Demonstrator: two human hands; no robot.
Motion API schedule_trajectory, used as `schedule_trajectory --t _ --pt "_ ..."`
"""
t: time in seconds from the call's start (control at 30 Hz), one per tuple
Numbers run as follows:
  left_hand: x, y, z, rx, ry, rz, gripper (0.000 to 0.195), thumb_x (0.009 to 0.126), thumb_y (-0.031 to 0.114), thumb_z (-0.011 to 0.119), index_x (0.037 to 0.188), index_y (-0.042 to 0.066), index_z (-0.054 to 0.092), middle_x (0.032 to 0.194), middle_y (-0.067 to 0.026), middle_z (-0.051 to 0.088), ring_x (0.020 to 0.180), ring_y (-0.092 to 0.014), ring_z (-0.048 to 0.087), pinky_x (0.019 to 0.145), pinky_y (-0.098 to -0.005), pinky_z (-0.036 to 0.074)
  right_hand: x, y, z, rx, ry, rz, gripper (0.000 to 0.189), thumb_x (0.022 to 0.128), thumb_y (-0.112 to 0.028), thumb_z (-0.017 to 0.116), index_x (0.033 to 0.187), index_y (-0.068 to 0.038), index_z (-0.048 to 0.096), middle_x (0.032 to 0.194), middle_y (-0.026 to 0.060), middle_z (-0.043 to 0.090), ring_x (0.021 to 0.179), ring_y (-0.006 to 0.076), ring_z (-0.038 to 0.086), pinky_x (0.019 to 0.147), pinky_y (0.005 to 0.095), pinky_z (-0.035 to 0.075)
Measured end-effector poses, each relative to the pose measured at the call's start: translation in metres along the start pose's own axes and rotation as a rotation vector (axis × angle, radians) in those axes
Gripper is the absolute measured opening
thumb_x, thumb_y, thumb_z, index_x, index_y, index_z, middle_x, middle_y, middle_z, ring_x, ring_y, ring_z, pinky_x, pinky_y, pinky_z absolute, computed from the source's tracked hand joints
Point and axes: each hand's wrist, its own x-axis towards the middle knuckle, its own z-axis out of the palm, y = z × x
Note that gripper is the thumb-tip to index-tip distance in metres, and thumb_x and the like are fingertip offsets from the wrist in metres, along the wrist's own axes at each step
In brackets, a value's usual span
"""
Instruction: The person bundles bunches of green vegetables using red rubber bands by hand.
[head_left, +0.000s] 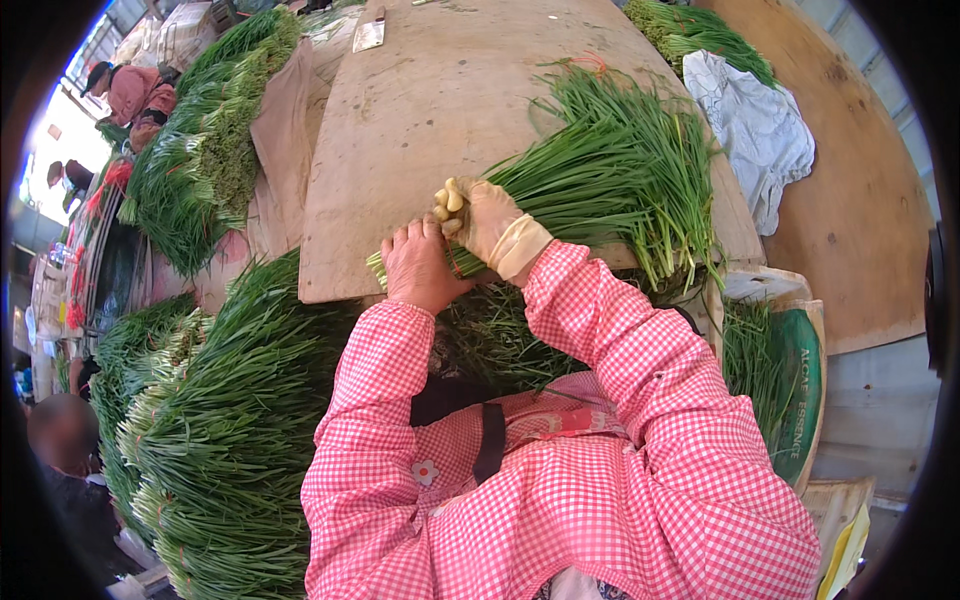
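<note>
My left hand (421, 264), bare, is wrapped around the pale stem end of a bunch of green garlic chives (585, 180) on the plywood table (390, 150). Beside it my right hand (480, 217), in a worn glove with light fingertips, is closed at the bunch just above a red tie (453, 262). The leaves fan out to the right over the board. More red ties (592, 60) lie at the far side of the leaves.
Stacked chive bundles (225, 420) fill the left side, with another heap (202, 150) behind. A cleaver (369, 34) lies at the table's far edge. A white cloth (750, 135) and more chives (697, 37) are at right. Co-workers (139, 97) are at far left.
</note>
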Motion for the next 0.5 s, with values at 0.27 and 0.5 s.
schedule_trajectory --t 0.27,0.5 --pt "0.014 -0.022 0.031 0.044 -0.034 -0.043 0.048 0.072 0.027 0.067 0.111 0.003 0.051 0.111 -0.0144 0.054 0.108 -0.032 0.049 0.091 -0.0432 0.038 -0.086 0.048 -0.009 -0.557 -0.309 -0.211 0.033 0.097 -0.031 0.044 0.071 -0.012 0.040 0.062 -0.0029 0.038 0.055 0.0071 0.033 0.052 0.0211 0.029" --pt "0.009 -0.009 0.011 0.095 -0.009 0.060 0.074 0.068 0.035 0.072 0.127 0.002 0.042 0.118 -0.0166 0.052 0.116 -0.032 0.046 0.096 -0.0444 0.036 -0.084 0.064 -0.039 -0.566 -0.238 -0.335 0.034 0.097 -0.034 0.045 0.074 -0.008 0.048 0.066 -0.0015 0.045 0.060 0.0080 0.037 0.059 0.0214 0.034"
